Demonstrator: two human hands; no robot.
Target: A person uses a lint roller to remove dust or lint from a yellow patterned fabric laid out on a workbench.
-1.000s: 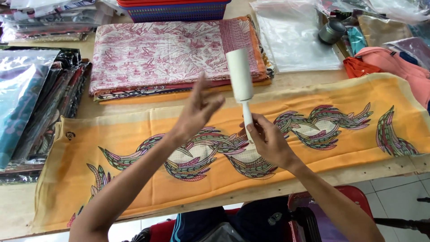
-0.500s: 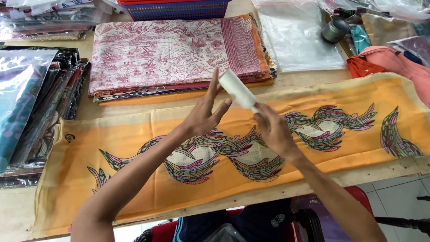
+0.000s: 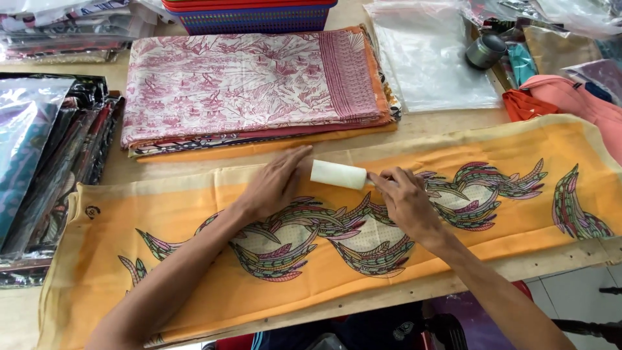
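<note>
A white lint roller (image 3: 338, 174) lies sideways on an orange cloth (image 3: 492, 223) printed with a wavy feather pattern. My right hand (image 3: 405, 201) grips the roller's handle at its right end. My left hand (image 3: 275, 185) rests flat on the cloth with its fingers against the roller's left end. The cloth is spread along the near edge of the wooden table (image 3: 453, 285).
A stack of folded pink-and-white patterned cloths (image 3: 253, 87) lies behind the orange one. Bagged fabrics (image 3: 45, 149) are piled at the left. Clear plastic bags (image 3: 431, 55), a small metal tin (image 3: 486, 50) and folded pink and orange garments (image 3: 564, 97) sit at the right. Coloured baskets (image 3: 253, 16) stand at the back.
The roller was held upright above the cloth, then tilted over; now it lies on the cloth, and both hands have come down with it.
</note>
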